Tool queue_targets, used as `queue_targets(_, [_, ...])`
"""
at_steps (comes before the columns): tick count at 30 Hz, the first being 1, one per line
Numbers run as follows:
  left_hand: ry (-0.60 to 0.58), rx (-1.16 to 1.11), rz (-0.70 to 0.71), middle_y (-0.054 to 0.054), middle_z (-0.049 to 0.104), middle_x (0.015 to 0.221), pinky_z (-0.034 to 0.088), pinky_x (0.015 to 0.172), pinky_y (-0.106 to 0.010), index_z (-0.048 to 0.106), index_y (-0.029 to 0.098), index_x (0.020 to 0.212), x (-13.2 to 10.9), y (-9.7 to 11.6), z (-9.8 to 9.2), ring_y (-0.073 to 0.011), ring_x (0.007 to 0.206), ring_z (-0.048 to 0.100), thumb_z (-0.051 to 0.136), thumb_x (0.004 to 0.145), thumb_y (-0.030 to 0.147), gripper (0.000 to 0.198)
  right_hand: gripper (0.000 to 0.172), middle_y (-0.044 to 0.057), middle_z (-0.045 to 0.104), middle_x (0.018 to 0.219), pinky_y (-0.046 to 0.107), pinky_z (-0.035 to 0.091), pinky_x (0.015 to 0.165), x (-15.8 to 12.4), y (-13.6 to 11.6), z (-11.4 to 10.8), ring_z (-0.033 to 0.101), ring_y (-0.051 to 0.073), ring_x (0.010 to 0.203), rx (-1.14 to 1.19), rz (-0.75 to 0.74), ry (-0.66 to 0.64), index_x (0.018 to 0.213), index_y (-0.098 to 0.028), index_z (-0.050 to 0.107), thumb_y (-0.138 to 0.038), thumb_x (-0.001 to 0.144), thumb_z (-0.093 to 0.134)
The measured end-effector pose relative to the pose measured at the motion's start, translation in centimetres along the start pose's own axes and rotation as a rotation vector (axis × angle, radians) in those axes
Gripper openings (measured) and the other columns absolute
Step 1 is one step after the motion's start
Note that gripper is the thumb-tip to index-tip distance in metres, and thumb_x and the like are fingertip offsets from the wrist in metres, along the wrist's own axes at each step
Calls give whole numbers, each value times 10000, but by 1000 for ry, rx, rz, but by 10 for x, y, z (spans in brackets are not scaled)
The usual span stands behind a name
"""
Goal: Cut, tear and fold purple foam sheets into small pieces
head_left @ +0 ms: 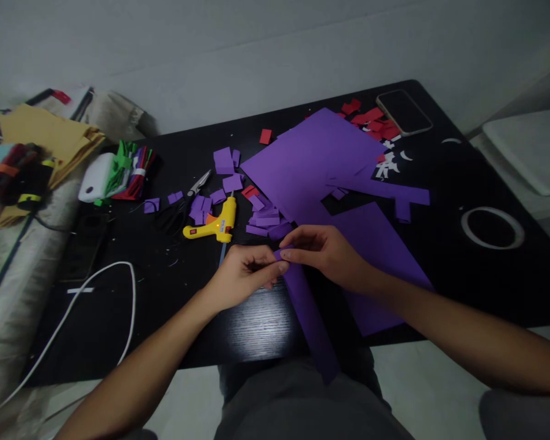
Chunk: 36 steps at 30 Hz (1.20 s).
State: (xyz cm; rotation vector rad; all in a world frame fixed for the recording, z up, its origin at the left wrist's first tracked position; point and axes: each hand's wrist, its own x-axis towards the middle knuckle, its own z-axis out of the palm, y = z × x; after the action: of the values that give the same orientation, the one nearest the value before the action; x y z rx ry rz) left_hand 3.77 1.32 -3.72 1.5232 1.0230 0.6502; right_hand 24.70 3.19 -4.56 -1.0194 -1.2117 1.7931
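The left hand (245, 276) and right hand (327, 253) are pinching a purple strip (308, 318). A yellow glue gun (220, 227) is lying at their ten o'clock.

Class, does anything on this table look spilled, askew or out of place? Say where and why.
Mostly clutter: red scraps and white scraps lie untidily scattered near the phone at the far right of the table. The purple strip, pinched by the left hand and right hand, extends past the near edge. Nothing looks damaged.
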Motion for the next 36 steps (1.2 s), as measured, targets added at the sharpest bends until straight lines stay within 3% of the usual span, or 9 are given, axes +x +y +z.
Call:
queue_targets(4, [117, 174, 226, -11, 731, 743, 538, 626, -194, 739, 153, 882, 2, 2, -10, -99, 653, 666, 775, 899, 285, 138, 217, -2, 758, 861, 325, 519, 874, 0, -2, -2, 694, 152, 840, 5, 38, -13, 868, -203, 783, -309, 715, 894])
queue_targets(7, [166, 295, 387, -41, 778, 908, 581, 762, -220, 768, 170, 1046, 3, 2, -17, -121, 797, 716, 820, 862, 242, 203, 201, -5, 759, 862, 324, 509, 883, 0, -3, -2, 690, 150, 843, 15, 56, -24, 869, -203, 786, -297, 722, 886])
queue_targets(11, [167, 338, 495, -45, 790, 910, 591, 765, -227, 778, 170, 1038, 2, 1, -19, -132, 818, 741, 809, 863, 186, 179, 220, -9, 750, 838, 323, 506, 861, 0, -4, -2, 680, 150, 823, 20, 58, -27, 853, -201, 778, -306, 704, 900])
queue_targets(18, [168, 385, 559, -41, 787, 908, 595, 760, -223, 775, 166, 1052, 1, -3, -17, -127, 810, 745, 816, 849, 158, 207, 239, -17, 737, 817, 301, 501, 835, 0, -3, -1, 671, 133, 802, 16, 62, -44, 855, -195, 762, -319, 707, 905])
queue_targets(36, [174, 407, 567, -58, 813, 941, 630, 776, -255, 790, 193, 1090, 0, -1, -17, -157, 834, 770, 775, 902, 229, 192, 271, 3, 768, 852, 328, 549, 846, 0, 3, -2, 712, 161, 829, -32, 14, 1, 893, -207, 772, -334, 697, 909])
